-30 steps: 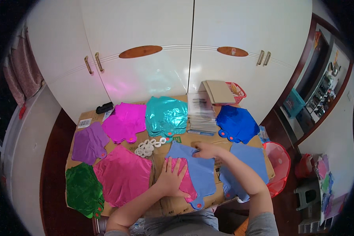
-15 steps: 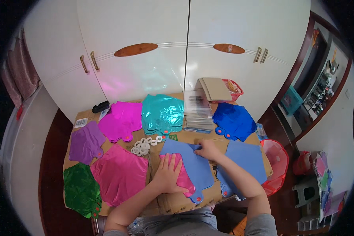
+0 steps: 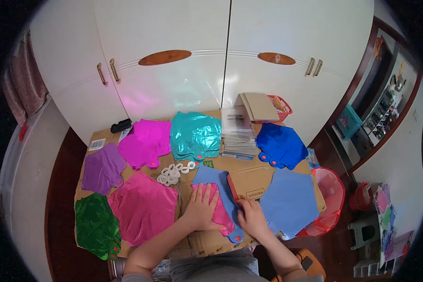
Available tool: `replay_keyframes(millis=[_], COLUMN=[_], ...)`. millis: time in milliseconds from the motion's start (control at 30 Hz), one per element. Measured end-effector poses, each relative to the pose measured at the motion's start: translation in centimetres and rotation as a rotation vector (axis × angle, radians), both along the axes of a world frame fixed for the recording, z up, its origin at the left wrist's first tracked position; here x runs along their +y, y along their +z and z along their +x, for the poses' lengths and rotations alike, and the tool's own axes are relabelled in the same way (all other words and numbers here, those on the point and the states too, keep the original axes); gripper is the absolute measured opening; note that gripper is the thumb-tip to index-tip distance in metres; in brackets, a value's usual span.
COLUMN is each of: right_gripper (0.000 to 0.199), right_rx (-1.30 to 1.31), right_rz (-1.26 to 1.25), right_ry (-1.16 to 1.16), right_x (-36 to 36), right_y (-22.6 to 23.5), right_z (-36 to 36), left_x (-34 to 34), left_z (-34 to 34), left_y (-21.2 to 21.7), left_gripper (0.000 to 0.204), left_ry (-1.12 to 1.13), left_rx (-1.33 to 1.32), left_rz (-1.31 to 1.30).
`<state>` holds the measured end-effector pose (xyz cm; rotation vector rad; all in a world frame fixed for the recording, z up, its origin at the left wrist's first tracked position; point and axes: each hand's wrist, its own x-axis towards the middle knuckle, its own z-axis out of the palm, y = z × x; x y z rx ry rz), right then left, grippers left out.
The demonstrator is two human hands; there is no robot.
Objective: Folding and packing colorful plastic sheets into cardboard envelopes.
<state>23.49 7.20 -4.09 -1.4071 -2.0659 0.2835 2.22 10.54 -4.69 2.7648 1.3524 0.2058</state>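
Note:
My left hand [image 3: 201, 209] lies flat with fingers spread on a pink foil piece [image 3: 223, 221], which rests on a light blue foil sheet [image 3: 207, 175]. My right hand [image 3: 253, 217] pinches the right edge of that blue sheet, which is turned up and folded inward, showing a dark reddish strip along the fold. A rounded tab with a red dot sticks out at its lower end. Further right lies another light blue foil sheet [image 3: 289, 202]. A larger pink foil piece [image 3: 143, 209] is left of my left hand.
Green [image 3: 97, 225], purple [image 3: 102, 169], magenta [image 3: 145, 143], teal [image 3: 195, 136] and dark blue [image 3: 282, 145] foil pieces surround the work area on cardboard [image 3: 192, 242]. Several white rings [image 3: 169, 175] lie mid-table. Behind are a stack of cards [image 3: 237, 141] and a red basket [image 3: 282, 107]; a red tub [image 3: 331, 197] stands right.
My right hand has moved down and nearer to me, folding the blue sheet's right side inward. Bare cardboard now shows where that side lay. My left hand stays in place.

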Motion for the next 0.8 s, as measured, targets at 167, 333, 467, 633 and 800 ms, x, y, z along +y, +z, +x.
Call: replay_keyframes(millis=[167,333,467,633,800], right_gripper=[0.046,0.053,0.054,0.054,0.057], right_rx=[0.099,0.042,-0.133,-0.23,-0.251], right_rz=[-0.272,0.007,0.039,0.048,0.023], right_ry=[-0.054,0.005,0.057,0.124,0.148], right_x=[-1.0,-1.8,-2.4,-2.5,-2.1], right_y=[1.8,-0.6,-1.4,-1.5,-2.1], right_z=[-1.4,-3.1,-3.7,-3.4,-3.2], left_x=[-0.1,0.1,0.1,0.7,2.0], left_z=[-0.3,-0.2,-0.3,-1.2,-1.8], left_y=[-0.4,-0.6,0.2,-2.2,-2.4], left_gripper=[0.118,0.116,0.108,0.092,0.067], left_ry=[-0.004,-0.018,-0.031,-0.127,-0.133], left_rx=[-0.031,-0.02,0.076,-0.131,-0.327], left_rz=[0.019,0.042,-0.017,0.063,-0.095])
